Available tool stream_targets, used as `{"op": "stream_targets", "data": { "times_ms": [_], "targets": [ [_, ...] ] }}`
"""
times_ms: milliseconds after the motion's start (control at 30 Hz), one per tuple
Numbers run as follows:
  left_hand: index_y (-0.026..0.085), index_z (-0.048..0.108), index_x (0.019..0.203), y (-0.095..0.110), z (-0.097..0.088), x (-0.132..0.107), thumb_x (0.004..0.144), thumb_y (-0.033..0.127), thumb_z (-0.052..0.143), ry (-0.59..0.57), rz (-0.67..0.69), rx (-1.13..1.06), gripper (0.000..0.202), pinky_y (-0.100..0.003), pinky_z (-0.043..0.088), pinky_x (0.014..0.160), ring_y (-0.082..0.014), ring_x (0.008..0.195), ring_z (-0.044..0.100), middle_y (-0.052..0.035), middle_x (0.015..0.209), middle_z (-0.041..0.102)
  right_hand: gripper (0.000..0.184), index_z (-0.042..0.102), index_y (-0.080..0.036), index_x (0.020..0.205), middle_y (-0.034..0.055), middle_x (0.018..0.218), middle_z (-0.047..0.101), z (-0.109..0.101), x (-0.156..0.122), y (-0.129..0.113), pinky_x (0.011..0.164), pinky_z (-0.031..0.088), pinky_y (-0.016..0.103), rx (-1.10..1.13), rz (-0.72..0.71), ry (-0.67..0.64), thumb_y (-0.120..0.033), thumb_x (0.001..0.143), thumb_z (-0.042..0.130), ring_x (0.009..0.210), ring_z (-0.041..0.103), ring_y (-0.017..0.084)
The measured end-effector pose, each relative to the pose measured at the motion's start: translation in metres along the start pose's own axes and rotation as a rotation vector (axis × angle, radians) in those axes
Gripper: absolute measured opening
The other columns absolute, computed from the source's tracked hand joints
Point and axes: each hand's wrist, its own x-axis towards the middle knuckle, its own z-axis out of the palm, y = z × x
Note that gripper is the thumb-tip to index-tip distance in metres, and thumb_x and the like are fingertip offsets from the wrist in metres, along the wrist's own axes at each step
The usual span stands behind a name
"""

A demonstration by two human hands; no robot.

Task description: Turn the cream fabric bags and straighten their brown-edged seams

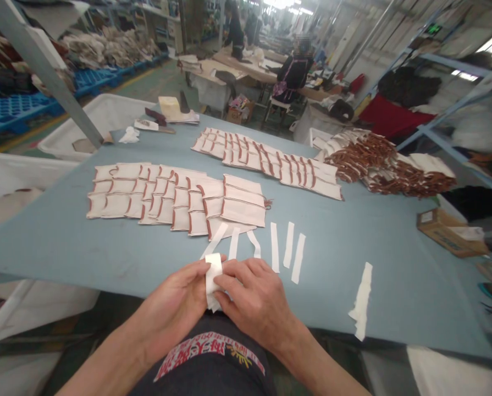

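At the near edge of the blue table (56, 242), my left hand (175, 305) and my right hand (254, 297) meet, both pinched on one small white strip (213, 278) held upright between them. Just beyond my fingers lie several loose white strips (275, 246), side by side on the table. Farther out, cream fabric pieces with red-brown trim (175, 201) are laid in overlapping rows. A second overlapping row (270, 162) runs across the far half of the table.
A long torn white strip (361, 301) lies at the right near edge. A heap of trimmed pieces (390, 162) sits at the far right, with a cardboard box (449, 231) beside the table. White bins (101, 113) stand left. A seated person (295, 71) works beyond.
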Motion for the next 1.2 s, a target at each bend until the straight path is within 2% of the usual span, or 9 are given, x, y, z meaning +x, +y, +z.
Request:
{"op": "stream_targets", "data": {
  "times_ms": [100, 233, 367, 467, 600, 733, 833, 1067, 1200],
  "targets": [
    [0.009, 0.079, 0.091, -0.004, -0.002, 0.003, 0.105, 0.003, 0.045, -0.072, -0.010, -0.024, 0.037, -0.022, 0.059, 0.064, -0.0152, 0.068, 0.068, -0.0100, 0.087, 0.076, 0.021, 0.070, -0.023, 0.089, 0.0035, 0.090, 0.078, 0.000, -0.005, 0.000, 0.075, 0.043, 0.039, 0.010, 0.017, 0.016, -0.017, 0.108, 0.063, 0.078, 0.061, 0.022],
    [0.010, 0.080, 0.103, -0.009, -0.007, 0.004, 0.094, 0.000, 0.058, -0.163, -0.020, -0.008, 0.026, -0.030, 0.063, 0.080, -0.0193, 0.077, 0.070, -0.0092, 0.094, 0.077, 0.025, 0.069, -0.022, 0.087, 0.0041, 0.087, 0.078, 0.003, -0.011, 0.000, 0.074, 0.044, 0.038, 0.015, 0.050, 0.069, -0.013, 0.108, 0.057, 0.076, 0.061, 0.022],
    [0.012, 0.081, 0.110, -0.015, -0.013, 0.003, 0.076, -0.007, 0.067, -0.221, 0.000, 0.027, 0.042, -0.035, 0.061, 0.097, -0.0243, 0.095, 0.073, -0.0077, 0.102, 0.079, 0.028, 0.067, -0.022, 0.085, 0.0031, 0.081, 0.073, 0.006, -0.017, 0.003, 0.073, 0.044, 0.038, 0.029, 0.103, 0.049, -0.011, 0.107, 0.055, 0.074, 0.061, 0.021],
    [0.011, 0.081, 0.104, -0.017, -0.017, 0.005, 0.073, -0.007, 0.068, -0.242, -0.001, 0.038, 0.038, -0.034, 0.061, 0.095, -0.0250, 0.096, 0.072, -0.0082, 0.102, 0.078, 0.023, 0.068, -0.021, 0.088, 0.0037, 0.084, 0.074, 0.003, -0.021, 0.008, 0.074, 0.045, 0.038, 0.055, 0.083, -0.050, -0.014, 0.108, 0.059, 0.077, 0.063, 0.022],
    [0.010, 0.080, 0.094, -0.016, -0.018, 0.008, 0.075, -0.006, 0.066, -0.242, -0.006, 0.031, 0.029, -0.028, 0.062, 0.077, -0.0211, 0.083, 0.068, -0.0080, 0.093, 0.075, 0.005, 0.071, -0.020, 0.100, 0.0064, 0.098, 0.079, -0.001, -0.023, 0.014, 0.079, 0.049, 0.039, 0.076, -0.002, -0.150, -0.023, 0.104, 0.070, 0.086, 0.067, 0.024],
    [0.010, 0.075, 0.086, -0.015, -0.015, 0.010, 0.074, -0.010, 0.065, -0.237, 0.011, -0.006, 0.026, -0.022, 0.058, 0.068, -0.0154, 0.073, 0.062, -0.0034, 0.082, 0.068, 0.011, 0.069, -0.022, 0.095, 0.0050, 0.092, 0.079, 0.002, -0.022, 0.017, 0.078, 0.047, 0.039, 0.018, -0.056, -0.136, -0.016, 0.104, 0.066, 0.081, 0.065, 0.023],
    [0.011, 0.073, 0.086, -0.014, -0.013, 0.012, 0.074, -0.010, 0.064, -0.226, 0.031, -0.027, 0.026, -0.019, 0.056, 0.066, -0.0135, 0.072, 0.060, -0.0014, 0.081, 0.065, 0.016, 0.068, -0.022, 0.093, 0.0051, 0.090, 0.078, 0.007, -0.020, 0.018, 0.076, 0.045, 0.039, -0.010, -0.070, -0.101, -0.014, 0.105, 0.062, 0.078, 0.063, 0.023],
    [0.015, 0.074, 0.101, -0.016, -0.011, 0.020, 0.077, -0.001, 0.061, -0.212, 0.059, 0.057, 0.031, -0.034, 0.062, 0.082, -0.0211, 0.080, 0.067, -0.0050, 0.090, 0.071, 0.023, 0.069, -0.020, 0.092, 0.0058, 0.089, 0.079, 0.008, -0.020, 0.021, 0.073, 0.044, 0.038, 0.006, -0.064, 0.004, -0.006, 0.107, 0.058, 0.073, 0.062, 0.021],
    [0.014, 0.075, 0.105, -0.015, -0.008, 0.017, 0.073, 0.002, 0.070, -0.193, 0.081, 0.163, 0.034, -0.036, 0.061, 0.091, -0.0214, 0.086, 0.068, -0.0063, 0.099, 0.075, 0.024, 0.069, -0.022, 0.092, 0.0049, 0.088, 0.079, 0.010, -0.021, 0.023, 0.076, 0.047, 0.037, 0.031, 0.019, -0.013, -0.008, 0.106, 0.056, 0.079, 0.067, 0.021]
  ]
}}
